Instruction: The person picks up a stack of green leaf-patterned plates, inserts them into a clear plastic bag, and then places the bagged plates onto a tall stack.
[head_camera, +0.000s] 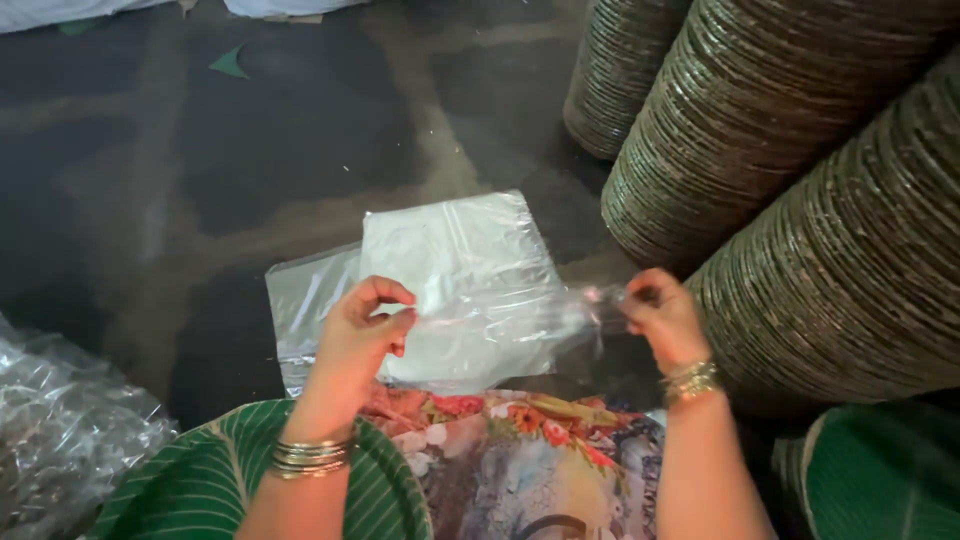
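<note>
A clear plastic bag (520, 315) is held stretched between the two hands above a small pile of flat plastic bags (440, 270) lying on the dark floor (250, 150). One edge is pinched by the left hand (360, 335) between thumb and curled forefinger; the opposite edge is pinched by the right hand (660, 315), fingers closed on a bunched corner. Both wrists are ringed with metal bangles.

Just right of the pile, three tall stacks of leaf plates (780, 160) are laid on their sides, the nearest almost touched by the right hand. Left of the pile, at the frame's edge, a heap of crumpled plastic (70, 430) is seen; below the pile, a floral cloth (530, 460) covers the lap.

The film appears thin and slippery, so the pinched edge could slip free if the pull is uneven, or the film could tear if stretched too hard. The nearest stack could be knocked by the right elbow or hand.
</note>
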